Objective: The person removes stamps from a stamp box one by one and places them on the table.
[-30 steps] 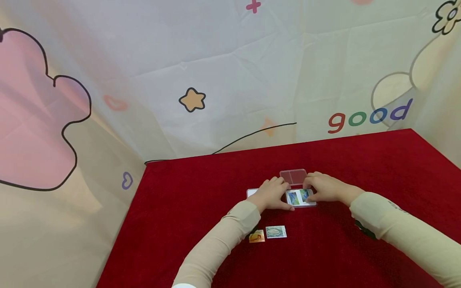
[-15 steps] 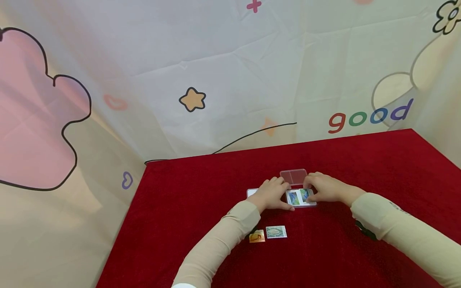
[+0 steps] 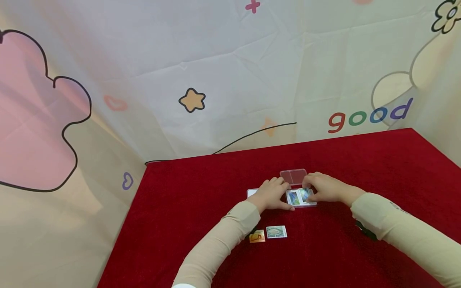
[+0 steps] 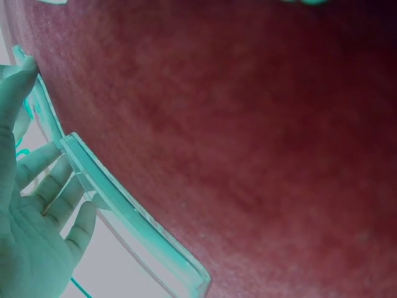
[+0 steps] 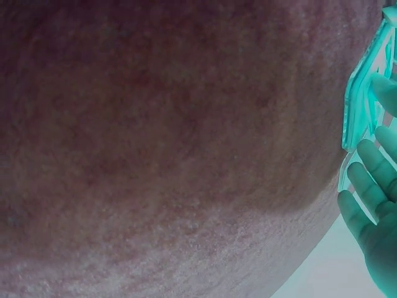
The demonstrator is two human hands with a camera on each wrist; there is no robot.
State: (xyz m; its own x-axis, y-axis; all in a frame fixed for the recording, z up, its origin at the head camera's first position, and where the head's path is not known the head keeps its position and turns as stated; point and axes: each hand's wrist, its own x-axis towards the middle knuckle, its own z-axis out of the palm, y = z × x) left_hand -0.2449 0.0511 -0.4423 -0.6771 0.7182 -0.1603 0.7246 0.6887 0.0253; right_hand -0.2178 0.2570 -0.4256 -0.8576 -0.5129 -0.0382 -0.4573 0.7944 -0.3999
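Note:
A shallow clear-edged case lies on the red cloth, holding two small blue-green stamps on a white backing. My left hand grips its left end, thumb at the near edge and fingers towards the far edge. Over the right end, my right hand pinches the right stamp between thumb and forefinger. The left stamp lies flat. Behind the case is a clear lid with a dividing line. In the right wrist view, the thumb is at the case, while the other fingers extend.
A second case with a white inside lies partly under my left hand. Nearer me, an orange stamp and a green-and-white stamp lie on the red cloth. A printed curtain hangs behind the table.
The right stamp has shifted slightly up and left under my right fingertips and looks lighter. My left hand and the loose stamps have stayed in place.

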